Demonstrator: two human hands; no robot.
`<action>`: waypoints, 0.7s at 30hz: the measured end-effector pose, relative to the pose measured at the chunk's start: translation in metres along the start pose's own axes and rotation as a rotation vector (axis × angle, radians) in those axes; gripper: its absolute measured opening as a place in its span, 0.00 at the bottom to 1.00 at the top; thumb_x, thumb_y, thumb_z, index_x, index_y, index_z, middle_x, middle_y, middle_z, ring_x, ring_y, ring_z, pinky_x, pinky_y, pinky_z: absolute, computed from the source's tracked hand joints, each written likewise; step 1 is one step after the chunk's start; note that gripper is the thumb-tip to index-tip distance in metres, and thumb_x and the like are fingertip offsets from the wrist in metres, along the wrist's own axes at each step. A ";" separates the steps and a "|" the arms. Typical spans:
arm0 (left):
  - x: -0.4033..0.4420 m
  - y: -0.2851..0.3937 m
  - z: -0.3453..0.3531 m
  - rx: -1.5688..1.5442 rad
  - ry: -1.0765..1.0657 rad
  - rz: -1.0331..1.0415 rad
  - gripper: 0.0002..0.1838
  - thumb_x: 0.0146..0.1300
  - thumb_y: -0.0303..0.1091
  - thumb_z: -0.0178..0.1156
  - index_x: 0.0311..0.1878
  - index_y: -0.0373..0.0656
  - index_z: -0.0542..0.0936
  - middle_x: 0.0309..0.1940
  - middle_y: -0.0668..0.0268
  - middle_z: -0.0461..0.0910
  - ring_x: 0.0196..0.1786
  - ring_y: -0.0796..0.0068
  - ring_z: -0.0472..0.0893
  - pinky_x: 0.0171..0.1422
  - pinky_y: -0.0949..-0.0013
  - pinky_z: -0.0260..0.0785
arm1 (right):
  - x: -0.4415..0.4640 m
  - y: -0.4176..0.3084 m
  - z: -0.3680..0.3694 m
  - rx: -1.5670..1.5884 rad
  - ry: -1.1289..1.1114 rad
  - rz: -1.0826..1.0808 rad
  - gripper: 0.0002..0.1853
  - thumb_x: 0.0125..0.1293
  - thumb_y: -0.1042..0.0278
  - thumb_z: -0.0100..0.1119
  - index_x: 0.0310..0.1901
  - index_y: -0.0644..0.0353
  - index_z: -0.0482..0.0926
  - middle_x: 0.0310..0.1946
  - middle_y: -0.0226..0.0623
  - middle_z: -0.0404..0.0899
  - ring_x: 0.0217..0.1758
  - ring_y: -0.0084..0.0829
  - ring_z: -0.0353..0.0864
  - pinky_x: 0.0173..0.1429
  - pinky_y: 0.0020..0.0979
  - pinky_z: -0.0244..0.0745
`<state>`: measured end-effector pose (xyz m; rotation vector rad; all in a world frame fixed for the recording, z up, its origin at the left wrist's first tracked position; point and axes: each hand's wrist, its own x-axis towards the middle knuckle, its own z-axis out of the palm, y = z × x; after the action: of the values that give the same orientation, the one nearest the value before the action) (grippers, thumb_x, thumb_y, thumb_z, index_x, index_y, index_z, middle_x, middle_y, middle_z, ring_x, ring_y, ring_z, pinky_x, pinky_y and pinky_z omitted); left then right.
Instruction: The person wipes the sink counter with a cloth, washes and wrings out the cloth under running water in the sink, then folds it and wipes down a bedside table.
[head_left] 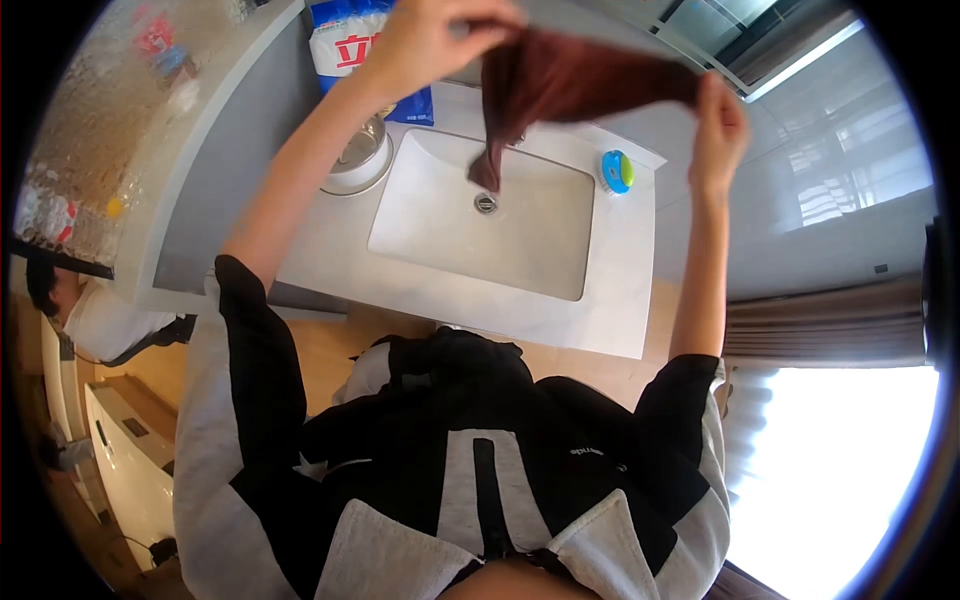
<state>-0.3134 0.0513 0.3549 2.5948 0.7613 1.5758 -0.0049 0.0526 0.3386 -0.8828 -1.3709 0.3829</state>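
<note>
A dark reddish-brown cloth (590,80) is stretched between my two hands, raised above the far side of the white sink (450,235). My left hand (435,40) pinches its upper left corner, and one loose end dangles down over the basin near the drain (485,204). At the other end, my right hand (718,130) grips the right corner with fingers closed. The cloth is slightly blurred. It hides most of the faucet behind it.
A blue and white bag with red lettering (350,50) stands behind the counter's left part. Near it is a metal and white bowl or pot (362,150). A blue and green scrub brush (617,172) lies right of the sink. Another person (115,318) is at the far left, beyond the partition.
</note>
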 end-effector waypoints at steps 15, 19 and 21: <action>-0.098 -0.075 0.084 0.001 -0.481 -0.358 0.09 0.52 0.31 0.63 0.37 0.42 0.82 0.32 0.62 0.79 0.38 0.63 0.78 0.44 0.68 0.70 | -0.079 0.090 -0.005 -0.303 -0.545 0.306 0.11 0.68 0.67 0.51 0.41 0.64 0.81 0.28 0.30 0.80 0.31 0.20 0.75 0.37 0.24 0.71; -0.014 -0.007 0.036 0.097 0.167 -0.168 0.08 0.57 0.24 0.60 0.40 0.42 0.80 0.31 0.64 0.76 0.34 0.69 0.76 0.39 0.72 0.66 | -0.037 0.008 0.000 -0.052 0.065 -0.194 0.12 0.69 0.68 0.52 0.29 0.67 0.76 0.20 0.27 0.71 0.27 0.15 0.67 0.31 0.21 0.66; -0.021 0.005 0.029 0.032 0.178 -0.144 0.08 0.57 0.22 0.59 0.41 0.39 0.80 0.31 0.64 0.77 0.34 0.72 0.75 0.40 0.72 0.66 | -0.055 0.007 -0.001 -0.175 -0.060 -0.139 0.12 0.69 0.69 0.51 0.29 0.67 0.76 0.21 0.27 0.71 0.28 0.16 0.70 0.32 0.23 0.68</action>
<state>-0.2951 0.0447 0.3242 2.3812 0.9686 1.7809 -0.0136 0.0174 0.2960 -0.9191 -1.5292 0.1859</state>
